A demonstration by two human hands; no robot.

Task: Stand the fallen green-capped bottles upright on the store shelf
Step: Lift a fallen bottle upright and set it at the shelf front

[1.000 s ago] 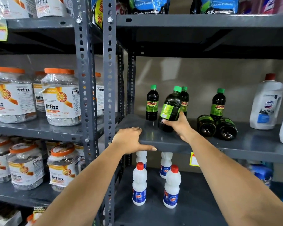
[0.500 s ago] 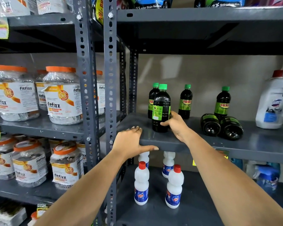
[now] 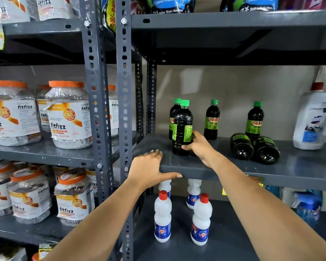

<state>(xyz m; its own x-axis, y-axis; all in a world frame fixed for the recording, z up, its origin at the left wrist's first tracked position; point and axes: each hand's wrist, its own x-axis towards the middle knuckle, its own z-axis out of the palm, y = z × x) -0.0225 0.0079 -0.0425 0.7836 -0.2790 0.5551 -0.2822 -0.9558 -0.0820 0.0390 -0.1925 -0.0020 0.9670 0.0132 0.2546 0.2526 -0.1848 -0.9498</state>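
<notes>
My right hand point(image 3: 198, 146) grips the lower body of a dark green-capped bottle point(image 3: 182, 127) that stands upright near the front left of the grey shelf point(image 3: 224, 166). Another upright bottle point(image 3: 172, 117) stands right behind it, partly hidden. Two more stand upright further back, one in the middle point(image 3: 212, 120) and one to the right point(image 3: 254, 121). Two fallen bottles point(image 3: 242, 146) point(image 3: 265, 149) lie side by side with their bases toward me. My left hand point(image 3: 149, 167) clasps the shelf's front left edge, thumb under the lip.
A large white red-capped bottle point(image 3: 311, 117) stands at the shelf's right end. White red-capped bottles point(image 3: 163, 217) fill the shelf below. Orange-lidded fitfizz jars point(image 3: 68, 115) occupy the left rack behind perforated uprights point(image 3: 123, 110). A shelf of pouches hangs close overhead.
The bottle in my right hand went from tilted to upright and shifted left to the shelf front. My left hand stayed on the shelf edge.
</notes>
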